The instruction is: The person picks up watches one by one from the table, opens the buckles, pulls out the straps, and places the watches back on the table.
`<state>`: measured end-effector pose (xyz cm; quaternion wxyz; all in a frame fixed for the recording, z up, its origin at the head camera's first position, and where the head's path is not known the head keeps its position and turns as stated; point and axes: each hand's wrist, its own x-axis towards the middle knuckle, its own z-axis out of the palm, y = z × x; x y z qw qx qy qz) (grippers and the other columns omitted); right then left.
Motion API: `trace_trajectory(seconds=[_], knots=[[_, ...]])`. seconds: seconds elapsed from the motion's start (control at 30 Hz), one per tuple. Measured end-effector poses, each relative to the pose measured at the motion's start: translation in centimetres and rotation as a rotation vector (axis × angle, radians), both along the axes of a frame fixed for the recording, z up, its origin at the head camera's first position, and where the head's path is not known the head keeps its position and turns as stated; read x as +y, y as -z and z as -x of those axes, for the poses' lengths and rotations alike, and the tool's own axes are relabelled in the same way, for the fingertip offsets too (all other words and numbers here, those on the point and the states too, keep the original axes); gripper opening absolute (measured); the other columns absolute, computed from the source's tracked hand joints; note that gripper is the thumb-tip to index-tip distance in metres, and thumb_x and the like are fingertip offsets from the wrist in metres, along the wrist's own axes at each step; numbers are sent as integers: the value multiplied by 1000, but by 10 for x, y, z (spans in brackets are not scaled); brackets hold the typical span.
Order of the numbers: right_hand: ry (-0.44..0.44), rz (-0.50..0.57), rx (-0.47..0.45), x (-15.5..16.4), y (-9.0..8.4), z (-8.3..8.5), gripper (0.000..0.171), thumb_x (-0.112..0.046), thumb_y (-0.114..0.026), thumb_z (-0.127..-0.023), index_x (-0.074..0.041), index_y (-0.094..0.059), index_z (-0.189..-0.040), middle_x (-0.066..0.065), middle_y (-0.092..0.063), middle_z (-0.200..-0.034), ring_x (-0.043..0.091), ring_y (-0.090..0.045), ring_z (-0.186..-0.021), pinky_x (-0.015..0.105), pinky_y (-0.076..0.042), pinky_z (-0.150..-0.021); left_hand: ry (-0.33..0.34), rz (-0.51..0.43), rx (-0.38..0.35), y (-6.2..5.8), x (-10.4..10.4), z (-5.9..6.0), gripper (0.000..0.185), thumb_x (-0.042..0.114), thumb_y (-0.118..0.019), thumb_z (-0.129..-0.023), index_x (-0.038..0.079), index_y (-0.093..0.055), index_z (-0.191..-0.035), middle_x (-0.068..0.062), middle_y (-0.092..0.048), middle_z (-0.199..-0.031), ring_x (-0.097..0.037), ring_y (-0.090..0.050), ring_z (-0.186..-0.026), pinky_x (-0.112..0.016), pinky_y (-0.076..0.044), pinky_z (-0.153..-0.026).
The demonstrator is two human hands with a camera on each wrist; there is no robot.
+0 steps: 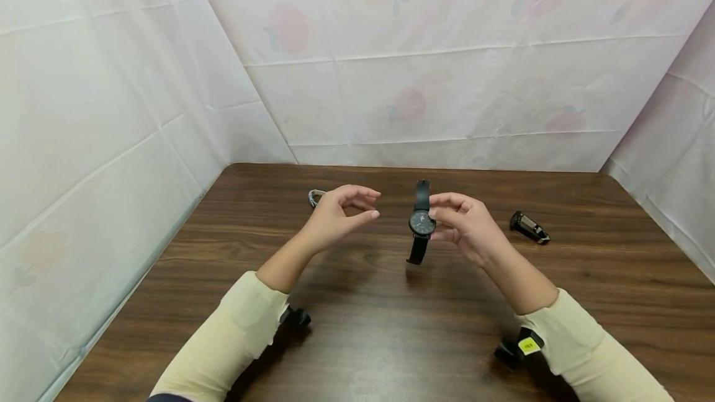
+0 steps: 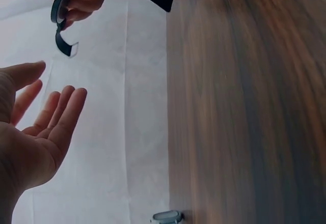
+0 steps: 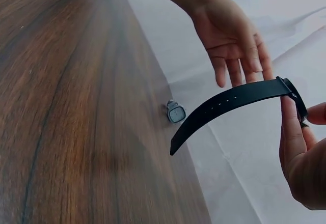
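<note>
A black wristwatch (image 1: 421,223) with a dark round dial and an unfastened strap is held up above the table by my right hand (image 1: 466,225). Thumb and fingers pinch it at the case's edge, and the strap's two halves hang apart, as the right wrist view shows with the long punched half (image 3: 229,102). To the left, my left hand (image 1: 342,216) hovers in the air with loosely bent fingers (image 2: 66,114), holding nothing and apart from the watch. Behind it a light-strapped watch (image 1: 315,197) lies partly hidden; its squarish face (image 3: 177,114) shows in the right wrist view.
Another dark watch with a metallic band (image 1: 529,227) lies on the brown wooden table (image 1: 368,327), right of my right hand. White cloth with faded fruit prints (image 1: 413,104) encloses the table at the back and sides. Both sleeved forearms carry small black wrist devices (image 1: 295,317).
</note>
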<state>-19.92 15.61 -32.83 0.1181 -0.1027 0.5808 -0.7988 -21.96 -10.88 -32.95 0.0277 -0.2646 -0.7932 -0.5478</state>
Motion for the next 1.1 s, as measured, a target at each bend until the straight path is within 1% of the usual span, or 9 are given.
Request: trace_trajectory(seconds=[0.07, 0.17, 0.3, 0.53, 0.7, 0.77, 0.9, 1.0, 1.1], knots=[[-11, 28, -37, 0, 0, 1, 19, 8, -56, -92, -6, -67, -97, 9, -65, -91, 17, -66, -74, 26, -59, -62, 2, 35, 21, 1, -3, 0, 33, 10, -76, -86, 9, -67, -118, -7, -66, -111, -18, -66, -97, -39, -55, -77], [-28, 49, -86, 0, 1, 1, 19, 9, -55, -92, -5, -67, -95, 10, -64, -93, 18, -67, -77, 27, -59, -64, 23, 58, 6, 3, -7, 0, 38, 10, -77, -85, 9, -65, -122, -7, -64, -117, -19, -65, -101, -40, -55, -84], [-26, 32, -122, 1, 5, 4, 18, 8, -54, -93, -6, -66, -95, 10, -64, -96, 18, -68, -80, 29, -59, -66, 56, 40, -54, 3, -12, 0, 46, 9, -78, -84, 9, -61, -126, -5, -61, -127, -22, -63, -105, -38, -54, -89], [-2, -1, -166, 5, 18, 15, 15, 7, -54, -94, -4, -63, -99, 10, -63, -100, 18, -67, -81, 30, -59, -68, 77, -8, -127, 8, -21, 4, 52, 8, -77, -85, 7, -55, -132, -8, -58, -130, -24, -61, -111, -41, -51, -95], [42, -23, -179, 10, 26, 25, 15, 6, -54, -95, -2, -61, -107, 9, -63, -100, 18, -67, -81, 29, -59, -69, 78, -38, -145, 10, -28, 8, 52, 7, -76, -86, 7, -55, -133, -9, -57, -132, -25, -61, -113, -42, -51, -95], [54, -32, -174, 12, 28, 29, 16, 5, -55, -95, -1, -59, -110, 8, -62, -101, 17, -67, -81, 29, -59, -69, 74, -40, -146, 10, -31, 9, 52, 8, -76, -86, 7, -55, -133, -9, -57, -132, -25, -61, -113, -44, -50, -95], [82, -41, -175, 13, 29, 39, 17, 3, -55, -96, 0, -57, -113, 7, -63, -101, 16, -68, -81, 30, -59, -71, 62, -53, -150, 12, -35, 13, 50, 8, -75, -86, 8, -56, -133, -10, -58, -130, -26, -61, -112, -45, -51, -94], [105, -56, -177, 13, 30, 47, 19, 2, -56, -96, 1, -57, -115, 6, -65, -100, 15, -68, -81, 30, -59, -71, 51, -73, -158, 13, -37, 15, 48, 6, -74, -87, 7, -57, -132, -11, -58, -128, -27, -62, -112, -36, -53, -90], [116, -82, -177, 13, 32, 56, 21, 2, -57, -96, 1, -56, -117, 4, -66, -98, 15, -68, -80, 31, -59, -71, 46, -100, -179, 13, -39, 17, 47, 5, -73, -87, 5, -57, -131, -13, -58, -128, -29, -61, -112, -35, -54, -89]])
